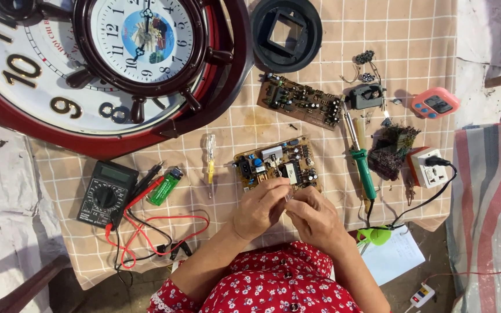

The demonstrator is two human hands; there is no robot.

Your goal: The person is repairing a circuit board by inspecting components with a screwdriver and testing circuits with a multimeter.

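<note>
Hands meet just below the brown circuit board [278,164]: we've got our left hand [258,207] and right hand [314,215] pinched together on a small pale part [288,198], held nearly upright at the board's near edge, green-handled soldering iron [362,163] to its right.

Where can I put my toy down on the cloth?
Bare cloth lies between the clocks and the two circuit boards. Another patch sits beside the black ring. By the soldering iron and socket it's crowded.
</note>
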